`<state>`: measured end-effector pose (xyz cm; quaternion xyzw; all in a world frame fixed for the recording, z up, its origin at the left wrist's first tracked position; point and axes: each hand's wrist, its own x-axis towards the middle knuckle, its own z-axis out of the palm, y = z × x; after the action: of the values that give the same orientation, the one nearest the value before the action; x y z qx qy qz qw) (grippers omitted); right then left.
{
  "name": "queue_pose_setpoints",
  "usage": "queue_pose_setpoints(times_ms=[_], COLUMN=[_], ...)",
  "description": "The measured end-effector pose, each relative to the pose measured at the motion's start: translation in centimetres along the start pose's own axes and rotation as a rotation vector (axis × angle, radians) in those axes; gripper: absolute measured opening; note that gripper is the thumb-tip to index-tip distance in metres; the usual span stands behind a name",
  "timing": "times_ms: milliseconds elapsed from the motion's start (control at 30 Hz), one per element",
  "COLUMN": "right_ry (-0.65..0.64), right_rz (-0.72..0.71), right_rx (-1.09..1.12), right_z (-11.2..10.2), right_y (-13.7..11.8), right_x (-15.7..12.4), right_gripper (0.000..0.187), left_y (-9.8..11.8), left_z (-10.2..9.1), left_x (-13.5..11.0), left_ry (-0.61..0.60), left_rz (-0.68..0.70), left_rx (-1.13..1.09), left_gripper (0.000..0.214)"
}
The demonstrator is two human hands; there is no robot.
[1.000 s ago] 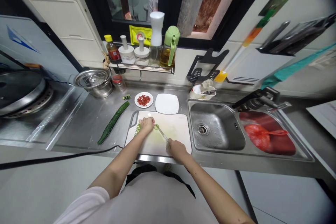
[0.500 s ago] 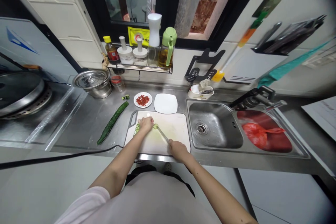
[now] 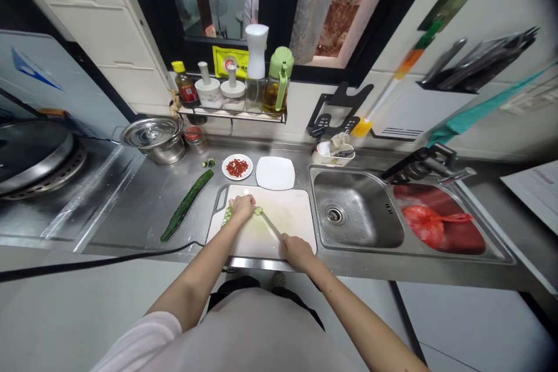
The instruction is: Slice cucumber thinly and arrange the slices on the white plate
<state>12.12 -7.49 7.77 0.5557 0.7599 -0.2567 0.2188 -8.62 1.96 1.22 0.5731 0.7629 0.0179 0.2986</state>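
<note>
hardly anything has moved since half a second ago: both hands sit at the same spots on the board, and the right hand has only drifted a touch nearer the counter's front edge. the cucumber piece (image 3: 258,210) lies on the white cutting board (image 3: 293,209), its cut end poking out just to the right of the left hand (image 3: 242,207), which covers the rest of it. a short row of cut slices (image 3: 226,216) lies just to the left of that hand, touching one another. the knife (image 3: 271,225) runs on a slant from the right hand (image 3: 297,249) up to the cut end, its tip right at the cucumber; whether the edge is touching it i cannot tell. a second, whole cucumber (image 3: 187,203) lies on the steel counter, left of the board and well clear of both hands. behind the board stand a small dish of red chopped bits (image 3: 237,167) and a bare white plate (image 3: 275,172), side by side. as for writing, the yellow label (image 3: 230,61) by the window carries a red mark and the brown bottle (image 3: 186,85) on the shelf has a red label, but both are too small to read. the left hand is curled over, fingers bent down and pressing the cucumber piece to the board. the right hand is closed in a fist round the knife handle, near the board's front edge, with the sink (image 3: 357,226) off to its right.
</note>
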Motion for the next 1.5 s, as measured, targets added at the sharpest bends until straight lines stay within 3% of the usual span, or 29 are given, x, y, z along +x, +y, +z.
queue_pose_setpoints(times_ms=[167,267,367,467,600,800,1033,1200,1500], right_ry=[-0.006,0.002,0.015,0.017,0.012,-0.010,-0.031,-0.013,-0.005], right_rz=[0.003,0.009,0.013,0.015,0.019,0.040,0.035,0.036,0.048], right_rx=[0.014,0.018,0.026,0.035,0.048,0.071,0.098,0.108,0.104], right_z=[0.6,0.9,1.1,1.2,1.1,0.5,0.2,0.8,1.0], right_y=[0.9,0.9,0.8,0.9,0.8,0.9,1.6,1.7,1.8], right_x=[-0.6,-0.6,-0.5,-0.4,-0.6,-1.7,-2.5,-2.4,-1.7], right_gripper=[0.032,0.032,0.031,0.031,0.032,0.033,0.033,0.031,0.033], left_y=[0.3,0.5,0.3,0.0,0.0,0.2,0.3,0.8,0.2], left_z=[0.0,-0.1,-0.4,-0.9,-1.1,0.1,1.2,1.3,1.1], left_x=[-0.1,-0.1,0.1,0.2,-0.3,-2.1,-2.9,-3.1,-4.2], left_ry=[0.036,0.134,0.208,0.168,0.149,0.131,0.101,0.089,0.111], left_rz=[0.025,-0.042,-0.089,-0.085,-0.086,0.013,0.070,0.102,0.056], left_rx=[0.057,0.087,0.106,0.110,0.109,0.066,0.012,-0.024,-0.174], left_gripper=[0.079,0.110,0.130,0.135,0.126,0.059,0.026,0.014,0.019])
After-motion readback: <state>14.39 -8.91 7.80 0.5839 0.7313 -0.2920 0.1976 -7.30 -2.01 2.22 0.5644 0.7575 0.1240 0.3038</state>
